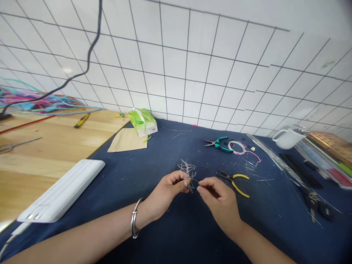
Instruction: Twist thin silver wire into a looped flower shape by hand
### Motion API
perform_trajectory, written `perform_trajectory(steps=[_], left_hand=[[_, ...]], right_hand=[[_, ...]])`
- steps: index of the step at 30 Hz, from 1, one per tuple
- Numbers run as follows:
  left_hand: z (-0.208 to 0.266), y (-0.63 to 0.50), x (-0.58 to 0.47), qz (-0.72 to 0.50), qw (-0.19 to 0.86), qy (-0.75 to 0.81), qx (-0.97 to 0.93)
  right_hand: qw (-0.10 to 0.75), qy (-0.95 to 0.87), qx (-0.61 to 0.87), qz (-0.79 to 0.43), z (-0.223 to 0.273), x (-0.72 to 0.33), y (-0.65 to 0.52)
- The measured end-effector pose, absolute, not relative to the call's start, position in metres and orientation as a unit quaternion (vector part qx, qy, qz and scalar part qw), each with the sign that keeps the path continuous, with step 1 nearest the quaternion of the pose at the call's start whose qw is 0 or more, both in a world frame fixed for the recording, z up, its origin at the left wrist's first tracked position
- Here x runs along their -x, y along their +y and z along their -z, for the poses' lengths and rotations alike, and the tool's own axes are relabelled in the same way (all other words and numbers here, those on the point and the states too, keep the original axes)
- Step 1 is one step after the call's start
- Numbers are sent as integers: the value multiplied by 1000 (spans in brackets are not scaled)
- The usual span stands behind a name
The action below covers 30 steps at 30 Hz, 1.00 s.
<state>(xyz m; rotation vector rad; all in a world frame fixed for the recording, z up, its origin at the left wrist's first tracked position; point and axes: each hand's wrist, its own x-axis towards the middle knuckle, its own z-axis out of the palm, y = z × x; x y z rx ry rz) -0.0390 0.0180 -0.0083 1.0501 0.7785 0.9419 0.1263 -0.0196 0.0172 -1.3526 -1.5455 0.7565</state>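
Pinched in my left hand [172,190] is a small figure of bent thin wire [187,169], with loops sticking out above the fingers. My right hand [218,201] is closed just to the right of it, fingertips pressed together on a thin wire end that curves across from the figure. A dark bit shows at the figure's lower end, too small to name. Close by my right hand lie pliers with yellow handles [240,183], jaws pointing left. Farther back rest needle-nose pliers with teal handles [220,143].
A coil of pale wire [237,147], a bundle of straight wires [264,154], a white mug [288,138] and keys [313,205] are at the right. Leftward are a tissue pack [143,123], brown paper [128,141], a white power bank [64,190] and a yellow cutter knife [81,120].
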Motion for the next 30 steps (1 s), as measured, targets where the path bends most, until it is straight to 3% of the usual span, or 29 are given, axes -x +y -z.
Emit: perform_trajectory(steps=[11,26,30], left_hand=[[8,9,39,-404,694,306,-512],[3,14,41,-392,687,298,-533],[5,14,41,-391,687,301,-533]], right_hand=[[418,-704,542,-190,-8,-121,-20],[429,-615,565,-346,-13,-120,-16],[422,-624,573,-324,-12,-123,-14]])
